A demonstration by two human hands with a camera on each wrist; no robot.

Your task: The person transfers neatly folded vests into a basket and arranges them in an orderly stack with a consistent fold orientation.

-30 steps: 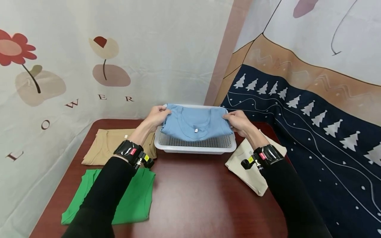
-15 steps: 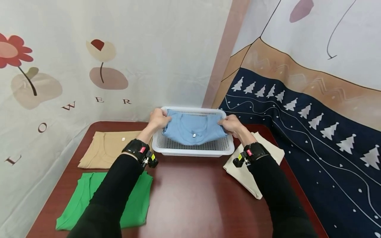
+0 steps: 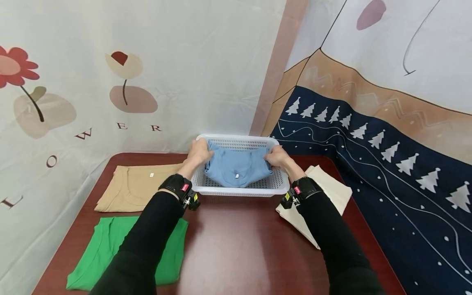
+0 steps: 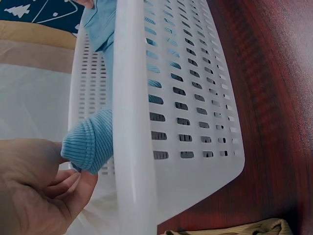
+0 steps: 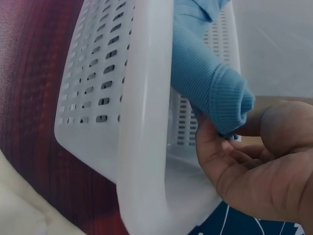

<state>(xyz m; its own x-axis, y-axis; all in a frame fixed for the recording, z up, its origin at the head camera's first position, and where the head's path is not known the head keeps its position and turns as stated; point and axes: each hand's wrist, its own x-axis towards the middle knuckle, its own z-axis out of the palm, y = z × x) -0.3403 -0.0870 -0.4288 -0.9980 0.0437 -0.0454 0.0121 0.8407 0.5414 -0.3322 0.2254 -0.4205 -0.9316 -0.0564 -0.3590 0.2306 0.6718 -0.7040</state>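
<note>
A folded blue shirt [image 3: 237,166] with a ribbed collar and a small white label hangs between my two hands, inside the white plastic basket [image 3: 241,191]. My left hand [image 3: 199,152] pinches its left end; in the left wrist view the thumb and fingers close on a ribbed blue edge [image 4: 90,142]. On the other side my right hand [image 3: 278,157] pinches the right end, and the right wrist view shows that ribbed corner [image 5: 227,100] between thumb and fingers. The shirt's underside is hidden, so I cannot tell whether it touches the basket floor.
On the reddish-brown table [image 3: 225,246], a folded tan shirt [image 3: 136,186] lies left of the basket. A folded green shirt [image 3: 169,258] is nearer, partly under my left arm. Right of the basket sits a folded cream cloth [image 3: 330,184]. Printed curtains [image 3: 206,73] hang behind.
Both hands have lowered the blue shirt from above the basket's back rim into the basket and drawn slightly closer together. The other folded clothes stay in place.
</note>
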